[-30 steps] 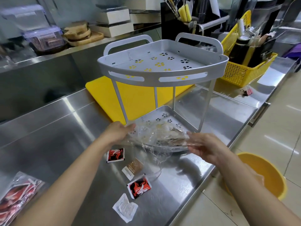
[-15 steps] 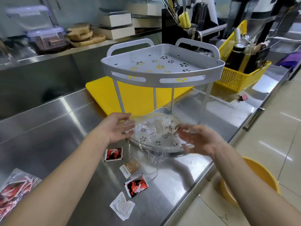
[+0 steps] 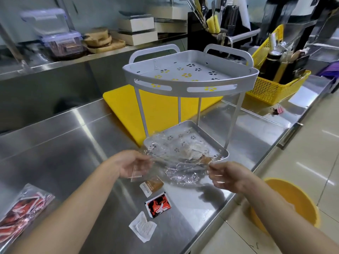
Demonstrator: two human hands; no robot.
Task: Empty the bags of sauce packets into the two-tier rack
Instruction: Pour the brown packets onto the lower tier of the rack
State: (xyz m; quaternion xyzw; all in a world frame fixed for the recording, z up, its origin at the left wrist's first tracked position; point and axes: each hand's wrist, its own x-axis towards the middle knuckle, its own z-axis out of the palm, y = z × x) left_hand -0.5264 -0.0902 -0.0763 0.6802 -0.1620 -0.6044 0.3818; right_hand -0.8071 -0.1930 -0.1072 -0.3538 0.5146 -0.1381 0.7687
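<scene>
Clear bag (image 3: pixel 176 158) nearer now, between left hand (image 3: pixel 132 165) and right hand (image 3: pixel 227 177)

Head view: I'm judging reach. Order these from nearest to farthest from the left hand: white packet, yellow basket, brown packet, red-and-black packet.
From the left hand:
1. brown packet, just beside it
2. red-and-black packet, closer to the person
3. white packet, closest to the person
4. yellow basket, far back right

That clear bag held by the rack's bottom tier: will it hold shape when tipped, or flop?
Likely floppy: the clear bag sags and crinkles between left hand and right hand. Probably light: only a few brown packets show inside. The glossy film may be slippery, so packets could slide out suddenly.
</scene>
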